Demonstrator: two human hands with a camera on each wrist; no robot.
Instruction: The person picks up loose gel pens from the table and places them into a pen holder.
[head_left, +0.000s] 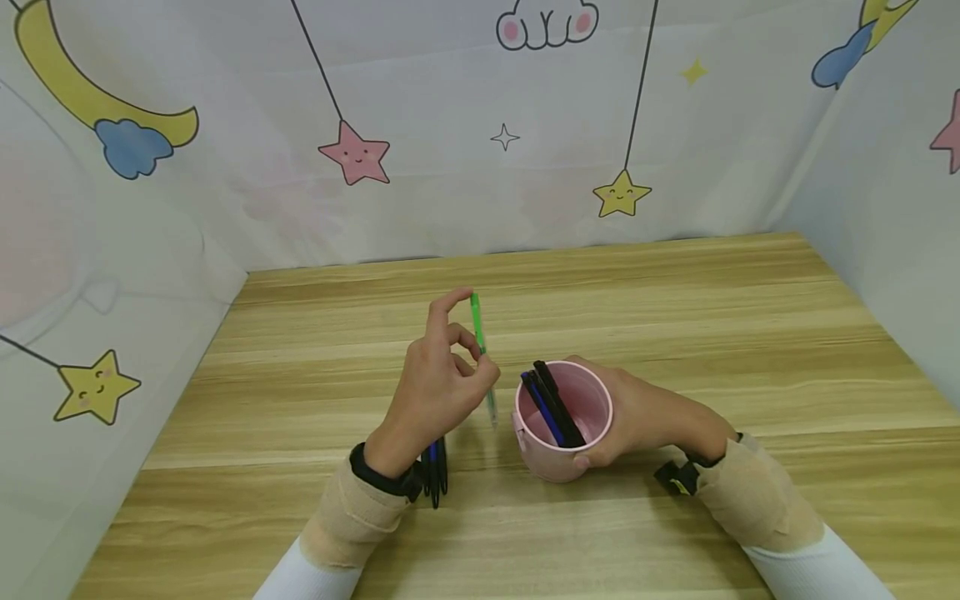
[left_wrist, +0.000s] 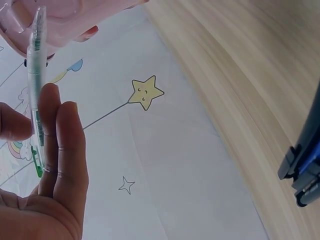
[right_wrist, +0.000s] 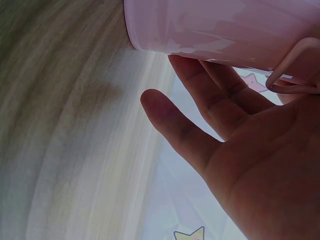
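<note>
Green pen (head_left: 477, 321) pinched in the left hand (head_left: 438, 379), just left of the pink cup (head_left: 553, 467).
In the head view, its long axis runs near-lengthwise, clear tip toward the wearer, apart from the cup; true tilt cannot be judged. The cup is gripped by the right hand (head_left: 637, 408).

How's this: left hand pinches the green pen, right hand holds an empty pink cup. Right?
Not empty: the head view shows black and blue pens inside the pink cup. The left hand pinches the green pen; the right hand holds the cup.
</note>
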